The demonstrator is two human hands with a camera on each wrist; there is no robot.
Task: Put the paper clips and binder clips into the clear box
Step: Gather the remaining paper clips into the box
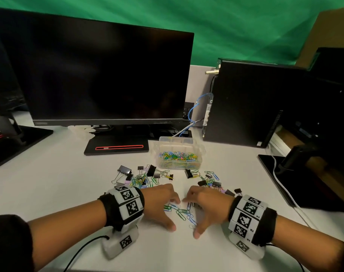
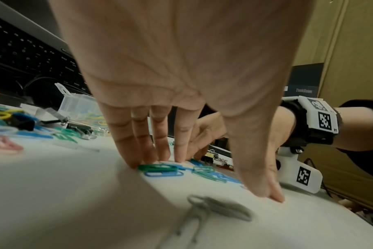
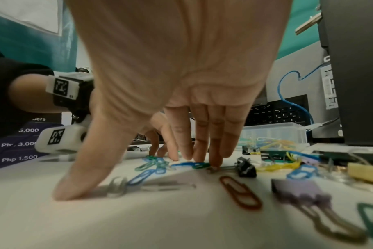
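Paper clips (image 1: 179, 211) in green and blue lie in a small loose cluster near the front edge of the desk (image 1: 69, 179), between the two hands. On the left, the left hand (image 1: 159, 205) is lowered over them, its fingers (image 2: 126, 139) straight, close together and planted tip-down on the desk against a green clip, the thumb spread apart and also touching the surface. A grey clip (image 2: 213, 212) lies just in front of that wrist camera. On the right, the right hand (image 1: 207, 208) mirrors it: fingers (image 3: 215, 144) straight and pressed together onto the clips, thumb out wide on the desk. Neither hand has anything lifted.

Farther back, toward the middle of the desk, a mixed scatter of binder clips (image 1: 126, 171) and coloured paper clips lies in two patches, left and right. Behind them stands the clear box (image 1: 179, 154), open, holding many coloured clips. A dark monitor (image 1: 100, 75) stands at the back left, a black computer tower (image 1: 245, 103) at the back right.
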